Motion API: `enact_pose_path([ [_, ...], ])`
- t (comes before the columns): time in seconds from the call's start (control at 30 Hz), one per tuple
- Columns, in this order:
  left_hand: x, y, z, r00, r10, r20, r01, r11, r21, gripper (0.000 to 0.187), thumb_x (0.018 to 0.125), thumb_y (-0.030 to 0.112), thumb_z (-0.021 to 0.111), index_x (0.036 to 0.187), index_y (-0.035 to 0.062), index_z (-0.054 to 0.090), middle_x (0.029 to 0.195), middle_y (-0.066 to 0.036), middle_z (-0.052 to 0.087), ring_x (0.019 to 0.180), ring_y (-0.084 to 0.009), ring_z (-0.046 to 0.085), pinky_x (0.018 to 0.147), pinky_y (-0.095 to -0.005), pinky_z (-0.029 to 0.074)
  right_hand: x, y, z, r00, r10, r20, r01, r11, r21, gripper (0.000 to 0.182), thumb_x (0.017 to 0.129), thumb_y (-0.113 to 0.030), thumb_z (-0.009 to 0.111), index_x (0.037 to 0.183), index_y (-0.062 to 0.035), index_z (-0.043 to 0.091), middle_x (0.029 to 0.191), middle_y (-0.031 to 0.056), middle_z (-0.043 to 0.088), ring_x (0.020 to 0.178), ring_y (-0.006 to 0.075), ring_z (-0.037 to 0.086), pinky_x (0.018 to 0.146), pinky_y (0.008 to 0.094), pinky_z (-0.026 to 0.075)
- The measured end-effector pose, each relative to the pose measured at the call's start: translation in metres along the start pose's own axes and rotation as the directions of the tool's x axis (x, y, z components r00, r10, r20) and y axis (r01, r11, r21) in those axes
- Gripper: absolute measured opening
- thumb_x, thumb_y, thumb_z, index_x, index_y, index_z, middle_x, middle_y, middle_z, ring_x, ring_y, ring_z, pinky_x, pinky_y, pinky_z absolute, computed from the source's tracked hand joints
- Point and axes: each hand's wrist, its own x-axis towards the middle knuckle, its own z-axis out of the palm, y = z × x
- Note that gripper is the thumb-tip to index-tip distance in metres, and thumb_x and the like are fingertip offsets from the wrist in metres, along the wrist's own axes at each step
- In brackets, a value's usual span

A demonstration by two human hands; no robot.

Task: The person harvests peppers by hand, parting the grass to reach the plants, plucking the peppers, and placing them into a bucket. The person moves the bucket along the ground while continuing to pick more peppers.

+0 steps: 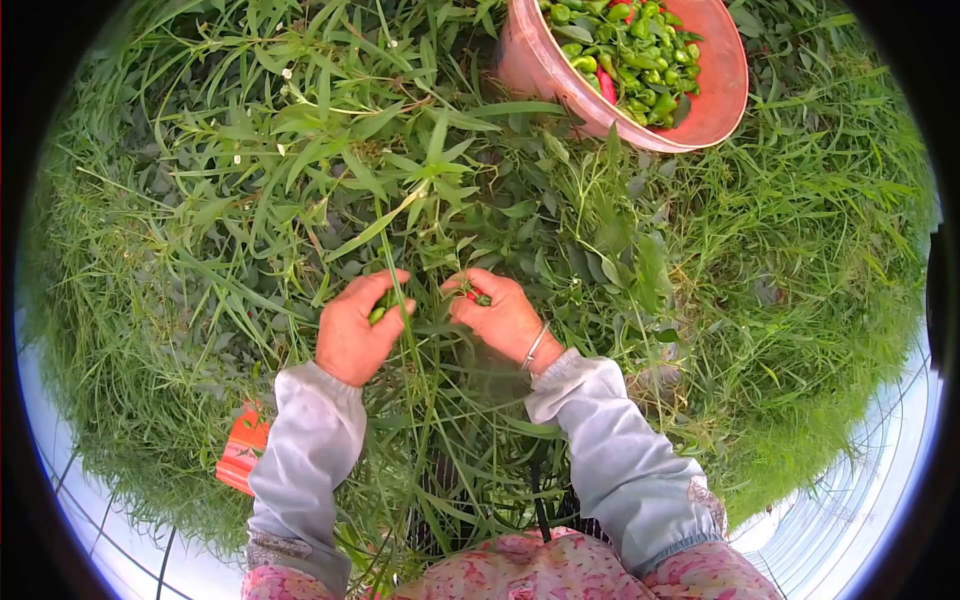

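My left hand [358, 328] is curled among the plants, its fingers closed around green peppers [378, 314] that partly show between thumb and fingers. A long grass blade crosses in front of its fingertips. Just to the right, my right hand [505, 318] is closed in a pinch, with a red and green pepper [478, 297] showing at its fingers. Leafy stems lie between the two hands, which are apart. Farther ahead at the upper right, a tilted pink bucket [560, 85] holds many green peppers [645, 55] and a few red ones.
Dense grass [800, 260] and weeds surround the pepper plants on all sides. A red-orange object [243, 452] lies in the grass left of my left forearm. Pale plastic sheeting [845, 515] curves along the lower edges of the view.
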Motion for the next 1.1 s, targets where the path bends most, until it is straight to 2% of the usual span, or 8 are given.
enact_pose_path([
  [0.1, 0.000, 0.035, 0.013, 0.957, 0.289, 0.035, -0.291, 0.948, 0.132, 0.034, 0.075, 0.009, 0.065, 0.109, 0.0095, 0.060, 0.097, -0.010, 0.057, 0.071, -0.0235, 0.061, 0.063, -0.0322, 0.049, -0.006, -0.011, -0.014, 1.000, 0.002, -0.001, -0.003, 0.957, -0.288, 0.024, 0.078, -0.021, 0.065, 0.096, -0.0060, 0.058, 0.077, 0.0100, 0.062, 0.067, 0.0219, 0.058, 0.067, 0.0311, 0.048],
  [0.13, 0.004, 0.042, 0.018, 0.958, 0.271, 0.094, -0.285, 0.932, 0.225, 0.034, 0.075, 0.011, 0.065, 0.109, 0.0106, 0.060, 0.096, -0.009, 0.057, 0.071, -0.0244, 0.061, 0.062, -0.0332, 0.050, -0.006, -0.008, -0.018, 1.000, 0.020, 0.002, -0.017, 0.924, -0.382, 0.028, 0.077, -0.024, 0.065, 0.097, -0.0070, 0.057, 0.080, 0.0145, 0.062, 0.073, 0.0324, 0.059, 0.069, 0.0362, 0.048],
  [0.43, 0.018, 0.070, 0.058, 0.910, 0.254, 0.328, -0.410, 0.669, 0.619, 0.026, 0.069, 0.019, 0.066, 0.093, 0.0135, 0.058, 0.084, -0.009, 0.053, 0.063, -0.0283, 0.059, 0.057, -0.0397, 0.049, -0.035, -0.022, -0.051, 0.990, -0.090, 0.109, 0.135, 0.834, -0.535, 0.023, 0.075, -0.018, 0.059, 0.094, -0.0054, 0.055, 0.083, 0.0172, 0.061, 0.080, 0.0373, 0.058, 0.070, 0.0430, 0.047],
  [0.73, 0.024, 0.082, 0.070, 0.818, 0.175, 0.548, -0.326, 0.926, 0.190, 0.016, 0.070, 0.019, 0.061, 0.084, 0.0110, 0.063, 0.077, -0.009, 0.057, 0.068, -0.0303, 0.059, 0.063, -0.0383, 0.048, -0.043, -0.018, -0.076, 0.992, -0.047, 0.120, 0.121, 0.654, -0.747, 0.021, 0.079, -0.021, 0.057, 0.093, -0.0055, 0.056, 0.087, 0.0172, 0.062, 0.083, 0.0350, 0.060, 0.072, 0.0431, 0.048],
  [0.87, 0.031, 0.095, 0.076, 0.538, 0.058, 0.841, -0.068, 0.997, -0.025, 0.015, 0.072, 0.018, 0.060, 0.084, 0.0095, 0.064, 0.076, -0.009, 0.060, 0.072, -0.0241, 0.060, 0.066, -0.0338, 0.047, -0.038, -0.007, -0.091, 0.965, -0.041, -0.258, -0.116, 0.817, -0.565, 0.020, 0.080, -0.023, 0.056, 0.089, -0.0047, 0.057, 0.089, 0.0180, 0.063, 0.080, 0.0371, 0.060, 0.072, 0.0431, 0.048],
  [0.9, 0.026, 0.094, 0.082, 0.511, 0.133, 0.849, -0.311, 0.950, 0.038, 0.017, 0.073, 0.017, 0.060, 0.087, 0.0091, 0.064, 0.083, -0.009, 0.061, 0.074, -0.0267, 0.061, 0.067, -0.0350, 0.048, -0.033, -0.002, -0.102, 0.944, -0.143, -0.296, -0.062, 0.807, -0.587, 0.021, 0.081, -0.022, 0.059, 0.094, -0.0055, 0.058, 0.086, 0.0153, 0.064, 0.071, 0.0299, 0.063, 0.063, 0.0382, 0.049],
  [0.97, 0.015, 0.102, 0.081, 0.644, -0.036, 0.764, -0.443, 0.797, 0.410, 0.025, 0.075, 0.017, 0.061, 0.099, 0.0110, 0.062, 0.094, -0.013, 0.060, 0.077, -0.0302, 0.061, 0.069, -0.0374, 0.049, -0.032, -0.005, -0.119, 0.970, 0.179, -0.167, -0.190, 0.981, -0.051, 0.020, 0.083, -0.019, 0.060, 0.098, -0.0052, 0.058, 0.083, 0.0073, 0.064, 0.067, 0.0186, 0.064, 0.056, 0.0293, 0.048],
  [1.1, 0.037, 0.112, 0.055, 0.905, -0.068, 0.420, -0.272, 0.667, 0.694, 0.059, 0.079, 0.021, 0.060, 0.133, 0.0147, 0.036, 0.094, -0.020, 0.059, 0.081, -0.0338, 0.061, 0.069, -0.0422, 0.049, -0.051, -0.055, -0.154, 0.966, 0.215, -0.142, -0.146, 0.911, 0.385, 0.024, 0.085, -0.017, 0.062, 0.105, -0.0047, 0.057, 0.085, 0.0016, 0.061, 0.069, 0.0139, 0.063, 0.054, 0.0225, 0.047],
])
